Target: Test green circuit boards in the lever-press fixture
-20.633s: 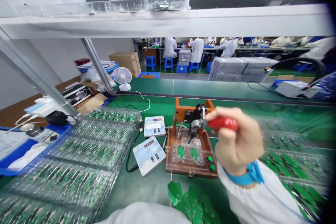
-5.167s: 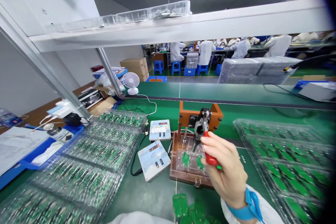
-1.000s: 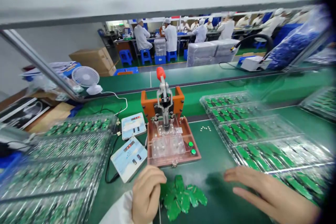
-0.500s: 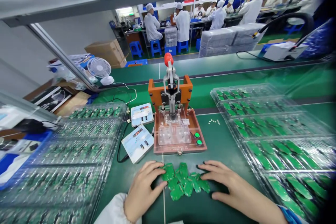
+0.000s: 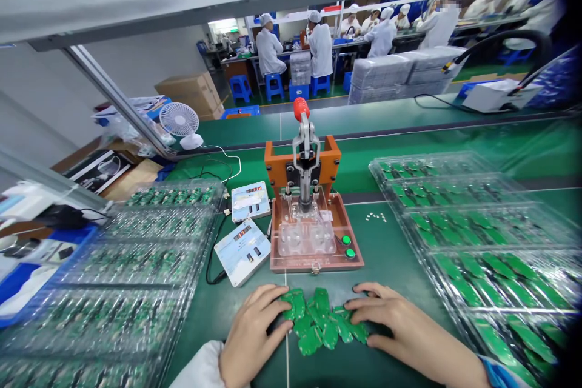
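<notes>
A loose heap of several small green circuit boards [image 5: 321, 321] lies on the green mat between my two hands. My left hand [image 5: 257, 330] rests at the heap's left side, fingers apart, the fingertips at the edge of the boards. On the right, my right hand [image 5: 391, 321] has its fingers spread, with the tips by the rightmost boards. Neither hand grips a board. Just beyond the heap stands a toggle-clamp test fixture [image 5: 304, 194] with a red handle knob, a clear plate and two green buttons.
Two meter boxes [image 5: 242, 248] with red digits sit left of the fixture. A clear tray [image 5: 182, 309] of boards fills the left side, another clear tray [image 5: 422, 254] the right. Tiny white pieces [image 5: 376, 217] lie near the fixture. A small fan [image 5: 179, 120] stands behind; people work farther back.
The view has shifted slightly, so everything sits a little lower and to the right. My right fingers have come in closer against the boards. My left hand stays beside the heap.
</notes>
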A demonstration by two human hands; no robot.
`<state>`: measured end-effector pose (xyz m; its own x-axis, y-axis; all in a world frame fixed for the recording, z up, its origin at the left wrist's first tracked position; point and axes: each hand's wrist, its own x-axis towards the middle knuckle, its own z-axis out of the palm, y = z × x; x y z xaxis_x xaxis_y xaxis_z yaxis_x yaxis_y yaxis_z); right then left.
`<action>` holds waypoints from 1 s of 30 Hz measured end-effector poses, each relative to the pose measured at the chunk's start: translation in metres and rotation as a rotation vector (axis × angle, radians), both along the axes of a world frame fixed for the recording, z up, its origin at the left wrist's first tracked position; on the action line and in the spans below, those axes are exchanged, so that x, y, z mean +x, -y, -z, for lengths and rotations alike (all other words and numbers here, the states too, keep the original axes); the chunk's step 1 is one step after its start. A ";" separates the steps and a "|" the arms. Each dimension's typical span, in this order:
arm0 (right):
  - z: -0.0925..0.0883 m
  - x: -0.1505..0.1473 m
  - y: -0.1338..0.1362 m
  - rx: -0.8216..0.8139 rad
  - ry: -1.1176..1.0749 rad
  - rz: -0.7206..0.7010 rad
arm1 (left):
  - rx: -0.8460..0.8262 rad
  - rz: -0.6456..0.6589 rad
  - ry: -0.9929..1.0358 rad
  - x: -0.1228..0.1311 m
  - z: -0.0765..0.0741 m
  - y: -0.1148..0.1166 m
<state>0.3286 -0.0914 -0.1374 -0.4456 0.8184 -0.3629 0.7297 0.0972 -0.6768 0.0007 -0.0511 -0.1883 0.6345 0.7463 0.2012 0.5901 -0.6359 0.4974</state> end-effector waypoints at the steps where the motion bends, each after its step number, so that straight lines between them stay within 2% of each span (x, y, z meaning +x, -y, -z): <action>1: 0.001 0.000 0.001 0.006 -0.006 0.007 | -0.001 -0.002 0.011 0.000 0.000 0.000; 5: 0.000 0.007 0.008 -0.016 -0.073 0.102 | -0.019 -0.020 0.094 -0.001 -0.008 0.000; 7: -0.004 0.013 0.010 0.006 -0.164 0.105 | -0.026 -0.026 0.164 -0.003 -0.019 -0.002; 9: -0.009 0.017 0.003 0.092 -0.266 0.071 | 0.001 -0.021 0.237 -0.002 -0.034 -0.010; 12: -0.016 0.013 -0.024 0.327 -0.347 0.073 | 0.110 -0.001 0.304 0.009 -0.056 -0.035; 15: -0.019 0.000 -0.063 0.542 -0.317 0.124 | 0.200 0.024 0.310 0.027 -0.069 -0.067; 18: -0.018 -0.012 -0.092 0.640 -0.245 0.155 | 0.229 0.058 0.285 0.044 -0.072 -0.094; 21: -0.014 -0.019 -0.105 0.656 -0.215 0.141 | 0.202 0.081 0.250 0.050 -0.069 -0.106; 30: -0.006 -0.027 -0.105 0.696 -0.175 0.123 | 0.122 0.078 0.248 0.047 -0.062 -0.106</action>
<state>0.3018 0.0132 -0.1317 -0.3398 0.8815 0.3279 0.6497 0.4721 -0.5958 0.0476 0.0550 -0.1259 0.6095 0.6577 0.4425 0.4066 -0.7386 0.5377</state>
